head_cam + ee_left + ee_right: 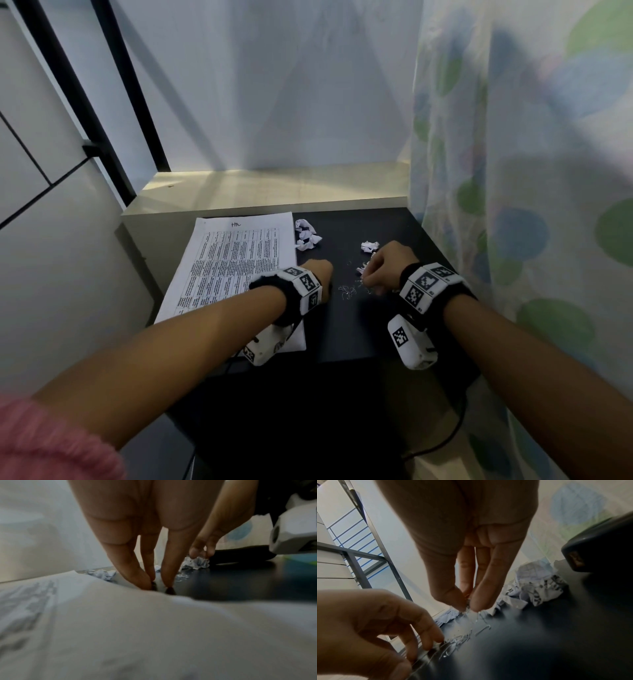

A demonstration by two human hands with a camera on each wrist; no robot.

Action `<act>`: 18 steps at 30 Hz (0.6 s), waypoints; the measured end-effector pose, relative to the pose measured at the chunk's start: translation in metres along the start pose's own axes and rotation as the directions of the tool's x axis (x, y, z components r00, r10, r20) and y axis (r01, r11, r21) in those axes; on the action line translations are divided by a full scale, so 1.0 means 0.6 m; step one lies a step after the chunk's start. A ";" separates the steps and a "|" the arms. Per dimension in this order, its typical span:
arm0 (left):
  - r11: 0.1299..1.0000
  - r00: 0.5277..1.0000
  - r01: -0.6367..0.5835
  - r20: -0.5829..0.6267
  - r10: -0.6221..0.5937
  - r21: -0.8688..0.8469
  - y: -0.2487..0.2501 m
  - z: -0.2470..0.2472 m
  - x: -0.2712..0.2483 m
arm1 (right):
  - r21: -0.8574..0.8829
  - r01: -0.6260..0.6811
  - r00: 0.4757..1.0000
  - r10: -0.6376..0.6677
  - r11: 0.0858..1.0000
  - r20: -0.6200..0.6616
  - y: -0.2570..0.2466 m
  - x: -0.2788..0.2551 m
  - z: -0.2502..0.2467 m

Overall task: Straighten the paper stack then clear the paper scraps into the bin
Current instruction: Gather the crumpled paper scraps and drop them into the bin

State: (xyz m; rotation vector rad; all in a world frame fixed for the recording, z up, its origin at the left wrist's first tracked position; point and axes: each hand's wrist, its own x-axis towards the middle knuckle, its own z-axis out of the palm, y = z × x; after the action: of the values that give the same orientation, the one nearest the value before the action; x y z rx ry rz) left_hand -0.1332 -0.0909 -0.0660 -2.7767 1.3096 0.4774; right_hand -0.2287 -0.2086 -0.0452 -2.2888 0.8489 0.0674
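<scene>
The printed paper stack (233,260) lies on the left of the black table (342,335). My left hand (318,270) points down at the stack's right edge, thumb and fingertips (150,585) pinching that edge (423,660). Crumpled paper scraps lie behind: one pile (306,234) beside the stack, another (370,246) just beyond my right hand (370,282). The right hand pinches a few small metal clips (467,608) just above the table. More loose clips (347,291) lie between the hands. No bin is in view.
A pale wooden ledge (274,192) runs behind the table, with a wall at the left. A dotted curtain (513,205) hangs close along the right side. A dark rounded object (599,545) shows at the right wrist view's edge; I cannot tell what it is.
</scene>
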 end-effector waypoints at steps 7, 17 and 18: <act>0.991 0.998 0.066 -0.001 -0.067 -0.116 0.012 -0.005 0.010 | 0.008 0.002 1.000 -0.002 1.000 -0.025 0.006 -0.010 -0.012; 0.965 0.996 0.041 0.084 -0.020 -0.258 0.031 -0.012 0.020 | 0.027 -0.008 0.999 0.009 1.000 -0.039 0.011 -0.014 -0.013; 0.967 0.996 0.036 0.086 -0.014 -0.252 0.031 -0.011 0.022 | 0.031 -0.015 0.999 0.016 0.999 -0.044 0.014 -0.014 -0.016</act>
State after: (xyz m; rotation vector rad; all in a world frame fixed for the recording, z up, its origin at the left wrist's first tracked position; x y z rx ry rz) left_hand -0.1377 -0.1136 -0.0615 -2.9309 1.2763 0.8042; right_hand -0.2420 -0.2145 -0.0408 -2.2627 0.8847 0.0103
